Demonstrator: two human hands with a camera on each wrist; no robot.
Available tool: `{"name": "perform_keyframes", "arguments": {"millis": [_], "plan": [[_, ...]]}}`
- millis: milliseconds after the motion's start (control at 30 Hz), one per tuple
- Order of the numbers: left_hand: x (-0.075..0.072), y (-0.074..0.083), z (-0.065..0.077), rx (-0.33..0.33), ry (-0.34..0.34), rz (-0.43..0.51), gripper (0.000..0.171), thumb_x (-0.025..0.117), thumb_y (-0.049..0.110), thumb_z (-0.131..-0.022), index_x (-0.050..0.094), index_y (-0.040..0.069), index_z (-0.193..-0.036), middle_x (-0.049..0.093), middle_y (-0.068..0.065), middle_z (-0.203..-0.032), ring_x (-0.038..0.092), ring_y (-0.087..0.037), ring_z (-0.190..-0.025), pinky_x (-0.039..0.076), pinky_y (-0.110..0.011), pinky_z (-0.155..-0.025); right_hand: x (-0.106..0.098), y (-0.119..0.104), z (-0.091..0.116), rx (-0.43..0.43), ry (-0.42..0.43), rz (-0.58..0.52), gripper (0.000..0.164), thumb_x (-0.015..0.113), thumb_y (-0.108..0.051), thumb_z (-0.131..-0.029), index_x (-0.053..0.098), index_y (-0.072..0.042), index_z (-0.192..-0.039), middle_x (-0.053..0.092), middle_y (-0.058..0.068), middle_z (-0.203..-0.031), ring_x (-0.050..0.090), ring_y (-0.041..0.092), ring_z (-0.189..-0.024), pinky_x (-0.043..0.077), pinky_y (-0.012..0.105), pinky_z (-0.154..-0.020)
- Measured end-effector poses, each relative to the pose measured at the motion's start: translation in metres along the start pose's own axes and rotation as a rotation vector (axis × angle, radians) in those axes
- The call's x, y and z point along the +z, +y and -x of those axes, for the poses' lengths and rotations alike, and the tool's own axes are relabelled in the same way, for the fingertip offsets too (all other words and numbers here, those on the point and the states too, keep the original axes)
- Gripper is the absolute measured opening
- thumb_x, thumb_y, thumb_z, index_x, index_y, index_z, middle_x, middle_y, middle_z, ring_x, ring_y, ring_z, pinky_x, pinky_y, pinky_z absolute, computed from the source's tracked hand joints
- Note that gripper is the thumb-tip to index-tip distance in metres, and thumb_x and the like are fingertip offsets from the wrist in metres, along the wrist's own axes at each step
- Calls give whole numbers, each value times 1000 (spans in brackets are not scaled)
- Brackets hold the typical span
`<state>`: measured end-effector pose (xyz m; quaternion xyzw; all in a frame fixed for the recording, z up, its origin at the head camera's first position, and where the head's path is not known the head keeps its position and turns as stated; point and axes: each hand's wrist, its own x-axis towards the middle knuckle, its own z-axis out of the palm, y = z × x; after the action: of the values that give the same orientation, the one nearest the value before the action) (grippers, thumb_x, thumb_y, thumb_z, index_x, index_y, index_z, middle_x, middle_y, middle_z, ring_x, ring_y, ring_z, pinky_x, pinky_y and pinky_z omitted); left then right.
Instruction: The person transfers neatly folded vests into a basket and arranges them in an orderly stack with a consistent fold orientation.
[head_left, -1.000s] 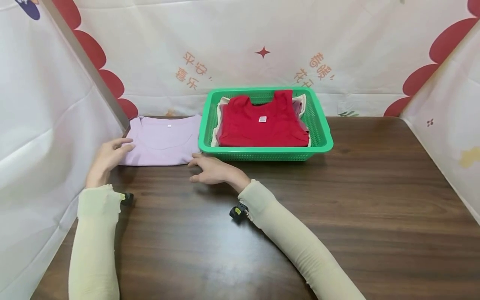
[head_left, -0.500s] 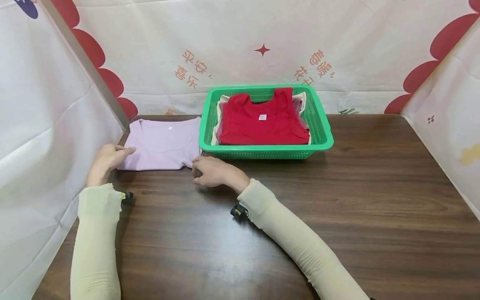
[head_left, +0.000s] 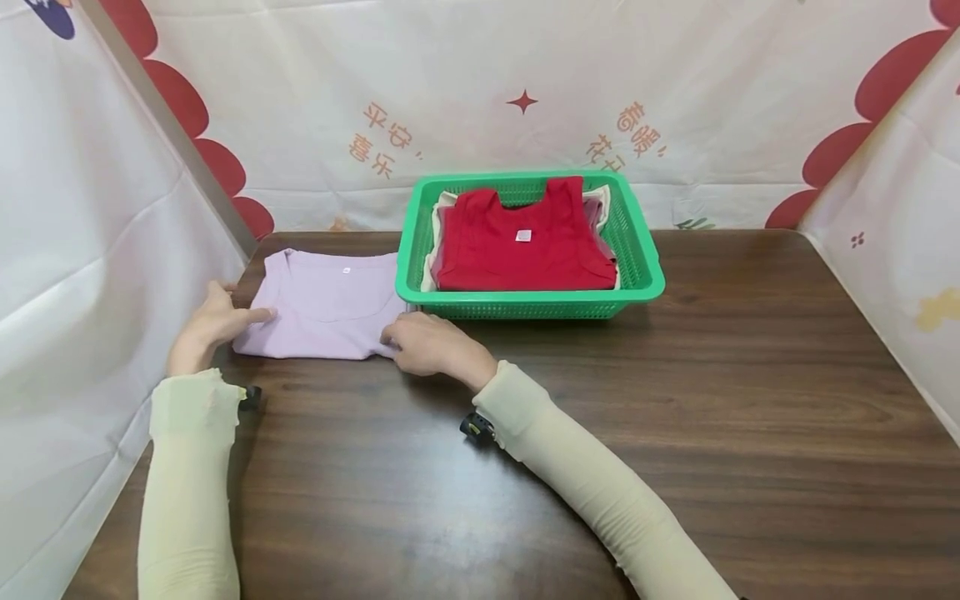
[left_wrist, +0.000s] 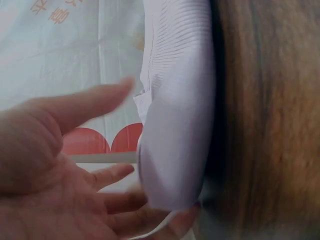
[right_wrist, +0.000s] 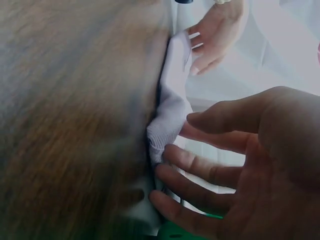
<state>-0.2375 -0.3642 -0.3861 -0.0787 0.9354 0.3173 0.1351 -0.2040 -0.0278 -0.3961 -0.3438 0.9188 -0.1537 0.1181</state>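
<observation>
A folded pale lilac ribbed top [head_left: 330, 300] with a scoop neck and small white label lies flat at the left back of the table. At its left edge is my left hand [head_left: 210, 323], thumb over the fabric and fingers spread beyond the side; in the left wrist view the thumb stands apart from the folded end [left_wrist: 175, 150]. My right hand [head_left: 435, 343] holds the front right corner with bent fingers, and the cloth puckers there. In the right wrist view, thumb and index finger meet the crumpled corner [right_wrist: 167, 117], the index tip partly hidden.
Against the back curtain stands a green plastic basket [head_left: 525, 297], close to the top's right edge. A folded red sleeveless top [head_left: 525, 258] lies uppermost in it, over cream and mauve cloth. A white printed curtain [head_left: 82, 275] borders the wooden table [head_left: 712, 400] on the left.
The lilac top has slid toward me, its front edge now lower in the head view. My right fingers have bent in at its corner; my left fingers have spread wider from the thumb.
</observation>
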Motion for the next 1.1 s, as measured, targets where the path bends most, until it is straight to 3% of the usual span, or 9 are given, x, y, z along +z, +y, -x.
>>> {"name": "perform_keyframes", "arguments": {"millis": [133,300,467,567,767,933,1100], "plan": [[1,2,-2,-3,-6,25,100,67,25,-96,-2,-14,-157,17,-45,-159,19,-59,-149,22,-67,-122,-2,1,2,15,-13,-5,29,57,-16,-100,77,-17,-120,73,1,-114,65,17,-102,55,33,-91],[0,3,-2,19,3,8,98,66,12,-90,-1,-14,-157,25,-47,-154,26,-59,-146,24,-66,-121,-4,0,3,29,-41,-45,32,54,-11,-97,78,-16,-119,73,1,-114,63,18,-103,54,31,-88],[-2,1,-2,23,-84,-68,83,58,18,-96,11,-13,-157,26,-45,-154,27,-57,-146,27,-67,-119,-6,-6,5,66,-21,-80,25,51,-5,-97,76,-12,-99,70,2,-92,58,18,-86,48,27,-75],[-3,0,-2,21,-112,-94,73,52,27,-101,22,-8,-157,23,-42,-158,29,-56,-145,31,-67,-117,-5,-13,7,128,-15,-108,15,52,-11,-99,67,-9,-101,68,9,-98,57,23,-92,49,31,-81],[-2,1,0,33,-33,-58,62,54,32,-103,38,-4,-151,31,-39,-156,41,-51,-134,42,-64,-106,-2,-25,10,258,-40,-117,36,52,-20,-100,50,-6,-133,56,24,-133,55,34,-118,47,44,-106],[1,3,1,50,7,-48,49,61,28,-100,45,-7,-131,44,-34,-141,46,-46,-123,44,-50,-94,2,-26,10,310,-36,-74,35,51,-24,-101,56,-9,-132,64,15,-123,54,35,-117,46,47,-105],[3,5,0,34,15,-89,48,66,26,-96,47,-7,-125,49,-33,-131,48,-46,-119,46,-52,-93,6,-22,8,306,-24,-33,34,52,-31,-102,61,-11,-127,61,18,-128,51,39,-119,47,50,-100]]}}
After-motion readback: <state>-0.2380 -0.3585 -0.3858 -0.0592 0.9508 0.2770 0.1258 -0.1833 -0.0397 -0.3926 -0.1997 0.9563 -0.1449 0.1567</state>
